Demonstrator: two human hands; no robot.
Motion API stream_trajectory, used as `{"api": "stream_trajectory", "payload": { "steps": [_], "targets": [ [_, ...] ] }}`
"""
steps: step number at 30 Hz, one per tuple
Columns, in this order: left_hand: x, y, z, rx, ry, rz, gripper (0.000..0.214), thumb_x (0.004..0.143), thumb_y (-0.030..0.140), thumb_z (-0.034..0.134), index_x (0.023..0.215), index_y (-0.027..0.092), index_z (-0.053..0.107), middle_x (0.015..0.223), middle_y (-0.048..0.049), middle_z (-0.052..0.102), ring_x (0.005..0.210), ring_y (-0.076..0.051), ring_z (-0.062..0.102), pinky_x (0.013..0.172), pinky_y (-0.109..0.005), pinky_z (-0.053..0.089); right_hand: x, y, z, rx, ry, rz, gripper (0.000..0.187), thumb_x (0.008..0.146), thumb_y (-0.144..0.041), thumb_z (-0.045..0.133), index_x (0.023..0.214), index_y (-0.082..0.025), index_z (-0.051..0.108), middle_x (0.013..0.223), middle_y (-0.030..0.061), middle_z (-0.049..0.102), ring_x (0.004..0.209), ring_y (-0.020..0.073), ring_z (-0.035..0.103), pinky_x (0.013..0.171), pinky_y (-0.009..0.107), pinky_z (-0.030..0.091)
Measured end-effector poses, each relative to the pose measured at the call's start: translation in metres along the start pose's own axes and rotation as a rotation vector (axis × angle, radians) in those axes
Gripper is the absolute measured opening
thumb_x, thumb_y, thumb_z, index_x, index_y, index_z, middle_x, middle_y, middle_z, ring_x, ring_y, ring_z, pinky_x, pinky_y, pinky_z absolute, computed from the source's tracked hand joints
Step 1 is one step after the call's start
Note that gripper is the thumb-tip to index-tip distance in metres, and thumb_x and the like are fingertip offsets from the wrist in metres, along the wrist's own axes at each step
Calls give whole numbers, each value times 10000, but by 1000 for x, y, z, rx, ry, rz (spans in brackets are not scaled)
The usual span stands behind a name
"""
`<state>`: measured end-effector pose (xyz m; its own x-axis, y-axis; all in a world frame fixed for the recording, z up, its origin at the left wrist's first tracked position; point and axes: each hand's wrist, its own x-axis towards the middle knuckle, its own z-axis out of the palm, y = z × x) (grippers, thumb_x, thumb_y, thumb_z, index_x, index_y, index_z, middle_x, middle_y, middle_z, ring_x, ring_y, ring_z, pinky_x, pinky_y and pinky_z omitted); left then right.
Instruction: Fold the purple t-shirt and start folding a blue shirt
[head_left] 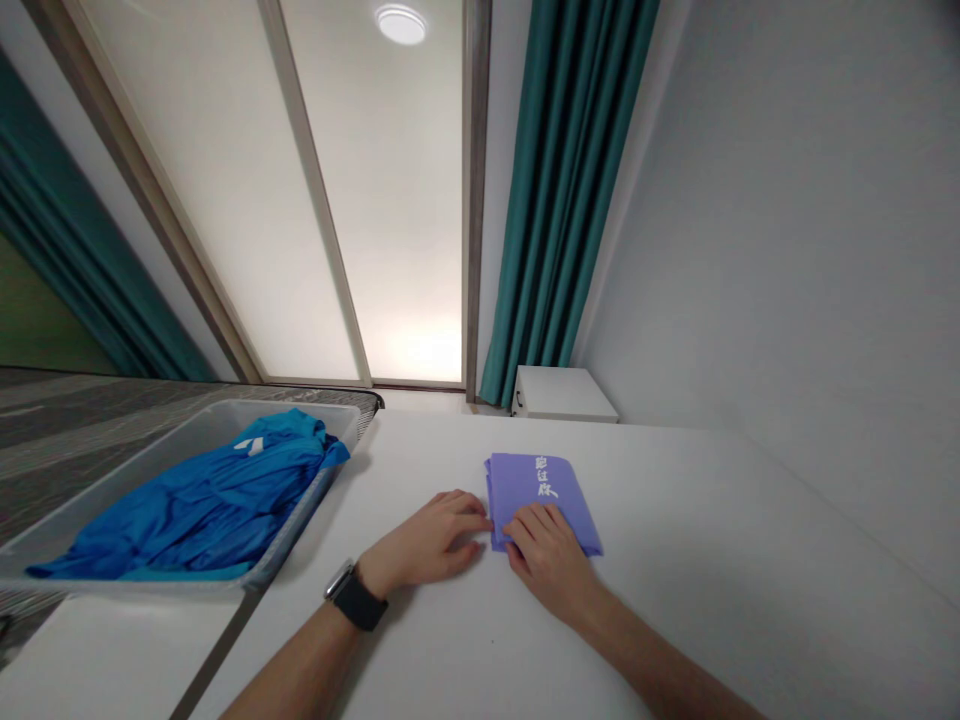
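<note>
Purple folded cloth (544, 490): right hand (547, 560) open, flat on it; left hand (427, 535) half-curled against edge.

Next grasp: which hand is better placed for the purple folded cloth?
Likely the right hand: it rests on the purple folded cloth, while the left hand only reaches its left edge.

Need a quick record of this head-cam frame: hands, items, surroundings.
left hand: fingertips at the edge of the folded purple cloth; black-strapped wristwatch on wrist
right hand: resting flat on the cloth
cloth marking: white characters
beside hands: grey plastic tray holding a crumpled bright blue garment
surface: white table
background: teal curtain, white cabinet
</note>
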<state>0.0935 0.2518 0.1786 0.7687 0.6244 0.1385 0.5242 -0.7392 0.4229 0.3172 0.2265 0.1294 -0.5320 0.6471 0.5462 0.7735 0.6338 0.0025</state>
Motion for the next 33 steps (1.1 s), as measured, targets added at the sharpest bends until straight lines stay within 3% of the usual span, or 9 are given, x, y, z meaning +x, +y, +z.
{"api": "stream_trajectory", "payload": {
  "steps": [4, 12, 20, 28, 33],
  "targets": [
    [2, 3, 0, 49, 50, -15, 376, 884, 169, 516, 1241, 244, 609, 1125, -70, 637, 1068, -225, 583, 993, -377, 453, 2, -1, -1, 110, 19, 93, 115, 902, -120, 484, 910, -212, 553, 861, 39, 615, 847, 215, 538, 810, 357, 386],
    [13, -8, 18, 193, 116, 34, 417, 951, 240, 467, 1365, 202, 494, 1450, -115, 492, 1351, -263, 427, 1131, -452, 353, 1, 3, 6, 343, 135, 306, 70, 914, -165, 450, 919, -211, 501, 883, 55, 587, 850, 220, 550, 777, 358, 451],
    [23, -10, 23, 296, 136, 29, 391, 958, 234, 456, 1341, 208, 529, 1427, -106, 523, 1354, -258, 427, 1137, -476, 332, 2, 7, 7, 508, 240, 506, 75, 931, -274, 450, 907, -220, 497, 841, 38, 583, 789, 203, 574, 709, 331, 486],
    [32, -16, 23, 291, 98, 59, 410, 982, 287, 421, 1365, 175, 517, 1441, -114, 524, 1383, -252, 411, 1172, -480, 283, 2, 9, 7, 525, 289, 527, 105, 940, -307, 445, 922, -222, 504, 826, 31, 596, 766, 192, 580, 702, 320, 492],
    [34, -30, 25, 245, 132, 31, 409, 989, 288, 408, 1373, 192, 508, 1430, -116, 533, 1352, -232, 456, 1147, -437, 347, 0, 6, 7, 476, 290, 470, 72, 942, -262, 433, 918, -226, 491, 841, 33, 577, 793, 197, 564, 714, 328, 484]
  ]
}}
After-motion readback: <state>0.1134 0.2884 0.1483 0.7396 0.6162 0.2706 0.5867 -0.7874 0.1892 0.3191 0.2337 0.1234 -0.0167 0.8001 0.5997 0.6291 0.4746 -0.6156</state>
